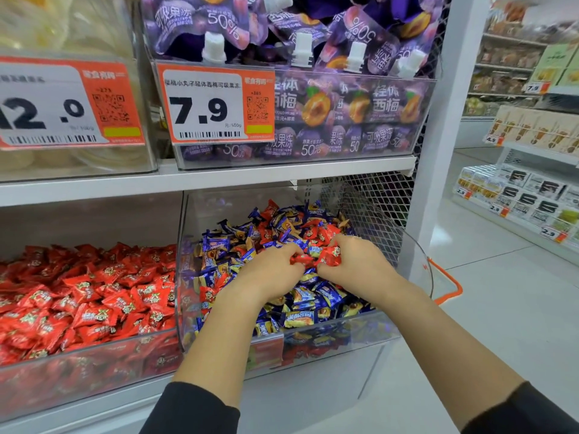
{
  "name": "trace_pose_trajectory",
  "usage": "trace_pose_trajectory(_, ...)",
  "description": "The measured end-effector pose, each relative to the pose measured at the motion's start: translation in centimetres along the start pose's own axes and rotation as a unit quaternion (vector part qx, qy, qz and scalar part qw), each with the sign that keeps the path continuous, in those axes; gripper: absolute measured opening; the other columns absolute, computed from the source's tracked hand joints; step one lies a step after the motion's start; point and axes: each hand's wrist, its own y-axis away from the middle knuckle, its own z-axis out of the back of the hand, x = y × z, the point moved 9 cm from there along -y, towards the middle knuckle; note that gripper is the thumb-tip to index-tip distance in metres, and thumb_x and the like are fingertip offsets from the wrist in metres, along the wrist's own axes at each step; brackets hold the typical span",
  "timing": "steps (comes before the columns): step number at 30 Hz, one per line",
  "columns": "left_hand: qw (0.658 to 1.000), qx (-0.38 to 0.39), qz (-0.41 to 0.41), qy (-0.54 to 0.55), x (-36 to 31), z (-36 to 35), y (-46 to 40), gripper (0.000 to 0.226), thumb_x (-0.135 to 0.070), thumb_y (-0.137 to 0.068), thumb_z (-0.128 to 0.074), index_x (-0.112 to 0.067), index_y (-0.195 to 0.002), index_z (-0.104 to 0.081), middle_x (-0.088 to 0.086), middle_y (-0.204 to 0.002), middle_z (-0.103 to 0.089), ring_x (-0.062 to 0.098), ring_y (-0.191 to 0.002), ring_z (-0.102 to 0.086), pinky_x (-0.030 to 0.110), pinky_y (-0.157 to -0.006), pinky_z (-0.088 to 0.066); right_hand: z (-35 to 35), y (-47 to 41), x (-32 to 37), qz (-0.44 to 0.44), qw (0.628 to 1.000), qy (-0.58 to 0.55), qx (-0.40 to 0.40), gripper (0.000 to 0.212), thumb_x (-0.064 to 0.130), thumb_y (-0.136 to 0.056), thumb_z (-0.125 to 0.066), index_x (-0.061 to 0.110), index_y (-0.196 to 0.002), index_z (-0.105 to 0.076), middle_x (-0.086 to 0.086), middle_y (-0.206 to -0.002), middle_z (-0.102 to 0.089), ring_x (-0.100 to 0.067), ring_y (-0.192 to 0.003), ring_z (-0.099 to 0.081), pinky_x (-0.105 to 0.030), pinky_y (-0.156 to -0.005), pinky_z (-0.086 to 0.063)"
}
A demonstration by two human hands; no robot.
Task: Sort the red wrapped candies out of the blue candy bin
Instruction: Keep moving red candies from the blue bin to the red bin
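Observation:
A clear bin (pixel 329 335) on the lower shelf holds blue wrapped candies (pixel 313 296) with red wrapped candies (pixel 269 234) mixed in, mostly toward the back. Both hands are inside it. My left hand (pixel 269 267) curls its fingers round a red candy (pixel 301 259). My right hand (pixel 357 261) grips another red candy (pixel 330 255) right beside it. The two hands nearly touch over the middle of the pile. A lone red candy (pixel 208 292) lies near my left wrist.
To the left stands a clear bin of red candies (pixel 81 296). The shelf above carries purple jelly pouches (pixel 344 104) and price tags (pixel 206 104). A mesh panel (pixel 369 195) backs the blue bin. An aisle floor and further shelves (pixel 520 198) lie at right.

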Motion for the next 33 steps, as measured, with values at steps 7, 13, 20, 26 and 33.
trace_pose_trajectory(7,0.996,-0.017,-0.021,-0.083,-0.1,-0.3,0.1,0.034,-0.045,-0.097,-0.044,-0.033,-0.128,-0.046,-0.001,-0.096,-0.058,0.020,-0.087,-0.058,0.035,-0.076,-0.048,-1.7,-0.4,1.5,0.054,0.993,0.089,0.053,0.045,0.028,-0.086,-0.059,0.034,-0.130,-0.053,-0.002,-0.104,-0.064,-0.021,-0.095,-0.060,-0.030,-0.069,-0.048)
trace_pose_trajectory(13,0.994,-0.106,-0.036,0.014,0.5,1.8,0.7,0.010,-0.025,-0.100,-0.045,-0.026,-0.107,-0.051,-0.003,-0.078,-0.059,0.013,-0.063,-0.053,0.028,-0.054,-0.037,-2.1,-0.7,2.5,0.077,0.982,0.171,0.026,0.039,0.033,-0.091,-0.058,0.028,-0.129,-0.052,-0.004,-0.096,-0.054,-0.024,-0.093,-0.061,-0.029,-0.063,-0.041)
trace_pose_trajectory(20,0.991,-0.124,-0.001,0.046,2.0,4.6,2.5,0.023,-0.029,-0.101,-0.043,-0.024,-0.121,-0.050,-0.003,-0.077,-0.057,0.019,-0.070,-0.058,0.035,-0.065,-0.050,-2.0,-1.0,2.5,0.077,0.993,0.090,0.017,0.041,0.044,-0.091,-0.058,0.021,-0.125,-0.054,-0.002,-0.092,-0.058,-0.019,-0.082,-0.058,-0.030,-0.062,-0.043)
trace_pose_trajectory(26,0.981,-0.185,-0.016,0.053,2.5,10.3,7.9,0.010,-0.033,-0.099,-0.045,-0.029,-0.103,-0.054,-0.001,-0.075,-0.059,0.014,-0.065,-0.054,0.030,-0.059,-0.039,0.0,-0.4,5.1,0.067,0.977,-0.187,0.073,0.022,0.047,-0.088,-0.061,0.030,-0.101,-0.058,0.006,-0.065,-0.060,-0.012,-0.055,-0.050,-0.025,-0.056,-0.040)
trace_pose_trajectory(33,0.959,-0.241,0.123,0.079,11.6,15.6,14.3,0.019,-0.034,-0.097,-0.049,-0.017,-0.095,-0.057,0.002,-0.079,-0.060,0.020,-0.075,-0.057,0.031,-0.065,-0.038,-0.4,1.2,17.2,0.172,0.933,-0.276,0.155,0.016,0.043,-0.090,-0.061,0.027,-0.092,-0.060,0.014,-0.059,-0.051,-0.003,-0.051,-0.044,-0.018,-0.054,-0.038)
